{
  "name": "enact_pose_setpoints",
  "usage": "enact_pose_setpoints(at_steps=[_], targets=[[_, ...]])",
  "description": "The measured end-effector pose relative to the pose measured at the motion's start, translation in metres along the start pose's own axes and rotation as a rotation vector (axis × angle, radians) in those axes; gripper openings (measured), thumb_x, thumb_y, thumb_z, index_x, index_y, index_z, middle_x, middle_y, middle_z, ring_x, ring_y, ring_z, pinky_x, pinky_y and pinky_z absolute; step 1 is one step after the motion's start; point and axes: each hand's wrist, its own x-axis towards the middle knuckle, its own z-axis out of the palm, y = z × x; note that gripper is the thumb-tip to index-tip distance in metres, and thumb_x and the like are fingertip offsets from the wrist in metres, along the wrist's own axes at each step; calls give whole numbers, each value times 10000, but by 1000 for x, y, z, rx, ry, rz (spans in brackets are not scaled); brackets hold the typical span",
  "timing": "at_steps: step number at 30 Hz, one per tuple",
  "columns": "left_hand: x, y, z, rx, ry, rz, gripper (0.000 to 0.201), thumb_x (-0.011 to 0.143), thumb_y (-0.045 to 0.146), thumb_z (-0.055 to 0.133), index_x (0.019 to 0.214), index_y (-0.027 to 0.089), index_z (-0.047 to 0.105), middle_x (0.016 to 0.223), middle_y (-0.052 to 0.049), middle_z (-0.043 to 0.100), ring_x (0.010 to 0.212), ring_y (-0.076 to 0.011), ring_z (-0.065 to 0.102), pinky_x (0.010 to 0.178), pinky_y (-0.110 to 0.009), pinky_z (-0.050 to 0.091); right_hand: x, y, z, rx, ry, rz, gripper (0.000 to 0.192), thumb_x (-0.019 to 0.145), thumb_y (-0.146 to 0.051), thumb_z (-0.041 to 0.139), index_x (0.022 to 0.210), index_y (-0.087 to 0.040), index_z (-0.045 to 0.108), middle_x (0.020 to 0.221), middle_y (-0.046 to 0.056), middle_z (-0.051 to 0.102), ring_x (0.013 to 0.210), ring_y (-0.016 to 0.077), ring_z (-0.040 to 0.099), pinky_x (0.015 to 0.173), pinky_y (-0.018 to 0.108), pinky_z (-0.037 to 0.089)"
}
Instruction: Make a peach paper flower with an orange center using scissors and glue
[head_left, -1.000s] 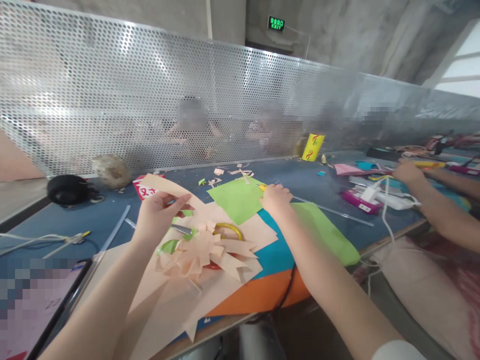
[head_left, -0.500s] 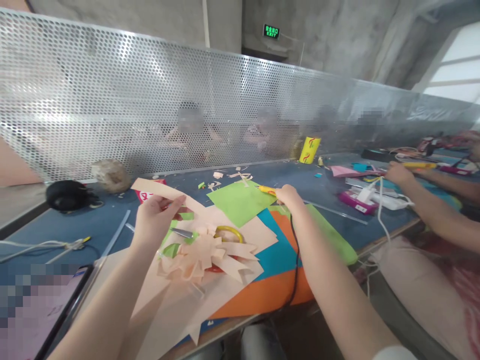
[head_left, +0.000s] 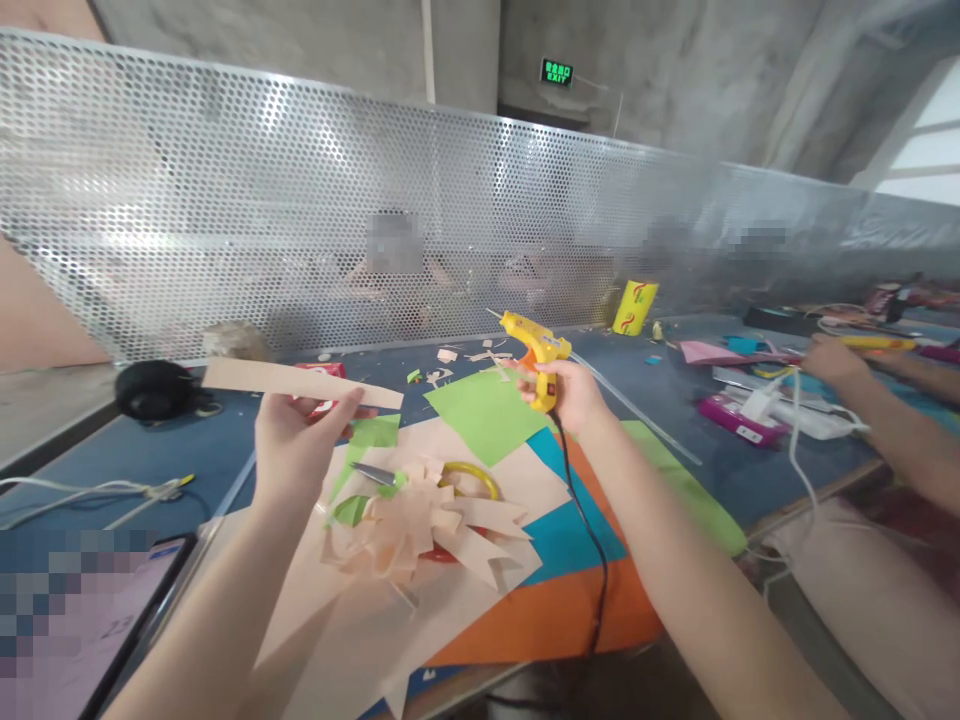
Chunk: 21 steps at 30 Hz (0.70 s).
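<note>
My left hand [head_left: 304, 430] pinches a long peach paper strip [head_left: 262, 378] above the table. In my right hand [head_left: 566, 390] is a yellow hot glue gun [head_left: 536, 340], its nozzle pointing up and to the left and its black cord [head_left: 589, 520] hanging down. Between my forearms lies a peach paper bow with cut tails [head_left: 412, 520]. Scissors [head_left: 472, 475] with a yellow handle lie partly under it. Beneath are peach sheets [head_left: 330, 640], green paper [head_left: 487, 410], blue paper [head_left: 574, 530] and orange paper [head_left: 555, 610].
A perforated metal screen [head_left: 300, 200] runs along the back. A phone [head_left: 142, 610] is at lower left, near white cables [head_left: 142, 490]. Paper scraps [head_left: 442, 375] and a yellow roll [head_left: 635, 307] lie toward the screen. At right are a power strip [head_left: 739, 420] and another person's hand [head_left: 832, 365].
My right hand has lifted the glue gun, which now shows fully with its nozzle tilted upward. The strip in my left hand has turned nearly level and shifted left.
</note>
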Motion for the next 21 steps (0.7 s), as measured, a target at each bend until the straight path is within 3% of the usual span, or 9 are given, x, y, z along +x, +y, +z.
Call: enact_pose_setpoints(at_steps=[3, 8, 14, 18, 21], targets=[[3, -3, -2, 19, 68, 41, 251, 593, 279, 736, 765, 132, 628, 672, -27, 656, 586, -143, 627, 488, -214, 444, -8, 8, 13, 0, -96, -68, 138, 731, -248, 600, 837, -188, 534, 950, 77, 689, 499, 113, 595, 412, 212, 416], [6, -6, -7, 72, 161, 93, 194, 606, 240, 730, 693, 161, 575, 579, 48, 570, 519, -70, 533, 470, -162, 395, -23, 20, 29, -239, -273, -176, 201, 735, -289, 643, 901, -180, 609, 1073, 87, 644, 494, 92, 596, 394, 208, 397], [3, 0, -4, 51, 69, 29, 224, 676, 256, 677, 729, 197, 468, 641, 21, 618, 494, -139, 637, 447, -235, 510, -41, 29, 43, -372, -276, -226, 167, 798, -327, 575, 821, -162, 585, 828, 34, 652, 392, 26, 401, 386, 200, 359], [-1, 2, -2, 113, 62, 58, 219, 696, 256, 668, 736, 200, 460, 662, 6, 630, 484, -157, 659, 395, -209, 501, -48, 30, 46, -581, -189, -271, 261, 802, -413, 554, 815, -155, 586, 658, -3, 581, 405, 53, 398, 399, 211, 352], [-3, 3, -2, 124, 54, 77, 214, 695, 265, 672, 726, 202, 471, 662, 9, 626, 501, -167, 670, 395, -207, 509, -51, 31, 45, -702, -153, -339, 286, 801, -449, 550, 813, -167, 597, 671, 1, 592, 460, 78, 446, 442, 218, 369]])
